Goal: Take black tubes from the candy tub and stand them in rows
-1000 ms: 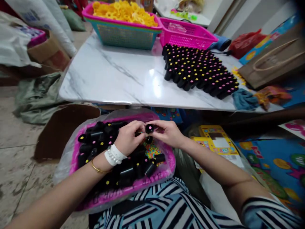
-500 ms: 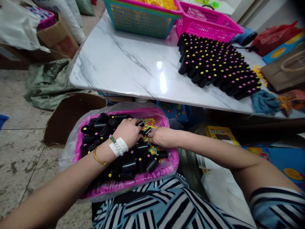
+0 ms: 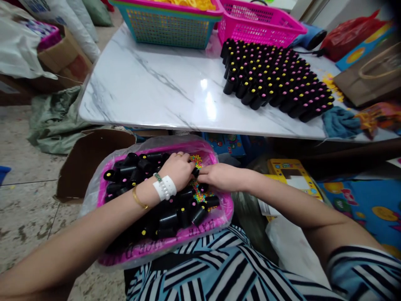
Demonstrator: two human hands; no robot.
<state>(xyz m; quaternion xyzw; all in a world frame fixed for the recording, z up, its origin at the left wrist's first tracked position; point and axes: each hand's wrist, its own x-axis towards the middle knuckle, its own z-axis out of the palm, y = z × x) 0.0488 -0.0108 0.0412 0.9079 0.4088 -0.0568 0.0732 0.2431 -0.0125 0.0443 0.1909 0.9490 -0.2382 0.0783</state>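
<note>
In front of my lap is a pink basin (image 3: pixel 226 211) lined with clear plastic, holding many small black tubes (image 3: pixel 169 218) with yellow or pink dots on their ends. Small multicoloured beads (image 3: pixel 200 194) cover its right part. My left hand (image 3: pixel 178 169), with bracelets and a white band at the wrist, is closed over the beads, its fingertips at a black tube (image 3: pixel 195 172). From the right, my right hand (image 3: pixel 216 176) pinches at that same tube, with fingers partly hidden. Just below the right fingers lies another black tube (image 3: pixel 203 187).
On the white marbled table (image 3: pixel 150 92) ahead, black tubes (image 3: pixel 275 79) stand upright in a dense block. Behind them are a pink basket (image 3: pixel 260 29) and a teal basket (image 3: pixel 169 29) with yellow pieces. A cardboard box (image 3: pixel 90 163) stands left of the basin.
The hands remain over the beads; the tubes between them have shifted, and one now lies below my right fingers. The camera view has moved slightly, so the table appears further left.
</note>
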